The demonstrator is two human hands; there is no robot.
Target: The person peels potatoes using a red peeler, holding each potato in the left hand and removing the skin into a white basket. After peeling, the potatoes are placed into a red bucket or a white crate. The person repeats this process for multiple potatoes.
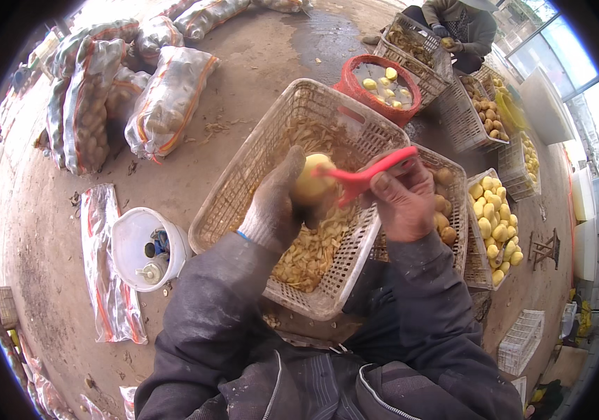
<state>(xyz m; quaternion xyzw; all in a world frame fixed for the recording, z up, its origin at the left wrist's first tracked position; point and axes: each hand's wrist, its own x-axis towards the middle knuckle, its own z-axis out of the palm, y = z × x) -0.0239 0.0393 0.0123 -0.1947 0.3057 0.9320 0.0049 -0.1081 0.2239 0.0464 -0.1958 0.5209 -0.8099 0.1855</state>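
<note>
My left hand [277, 202], in a dirty knitted glove, holds a peeled pale-yellow potato [314, 179] above a plastic crate [299, 86]. My bare right hand [404, 197] grips a red-handled peeler [365, 176], its head beside the potato; blur hides whether the two touch. Potato peelings [312, 252] lie in the crate under both hands. Just right of it, partly behind my right forearm, is a crate of unpeeled potatoes [443, 220]. Further right, peeled potatoes [494, 220] fill another crate.
Beyond the crate stands a red-rimmed tub [346, 79] with peeled potatoes in water. A white bucket [121, 252] and an empty mesh sack [102, 262] are at left, full potato sacks [170, 100] behind. A co-worker [462, 31] holds a potato among crates at upper right.
</note>
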